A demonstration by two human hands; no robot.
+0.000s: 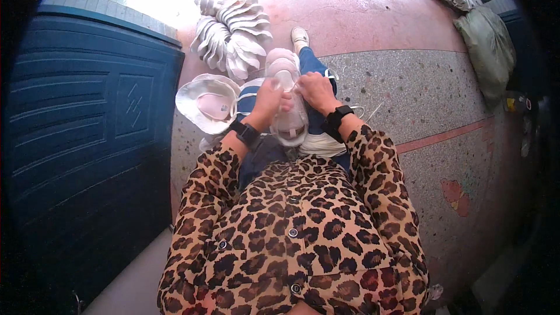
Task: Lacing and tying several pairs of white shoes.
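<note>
Person's seated, prob. working on a pale pink shoe (290,121). It's btwn the thighs, right in front of the body, opening up, one end twd the belly, other pointing away; prob. kept there b/c the lap props it & frees both hands.

L hand (269,104) is on the shoe's left side, fingers bent over its top; blurred, so can't tell if they grip or just brace. R hand (317,91) comes in from the other side, fingers curled in, tips near the L hand's; can't tell if they meet or pinch anything. Hands facing each other like this suggests fine work at the top, maybe w/ lacing. White cords (374,112) trail off to the right, apart from the shoe, maybe loose lace ends.

White cloth (322,146) lies on the lap by the R forearm, maybe to protect the jeans (311,63). Left of the knees: white open piece (185,97) w/ pink inside, exact kind unclear. Beyond it, on the floor (408,87), a pile of white pieces (242,23), overlapping in curved rows, prob. so each lifts off easily & stays w/in reach. Blue door (76,134) on the left; bulging sack (489,46) far right, prob. set aside for leg room.
</note>
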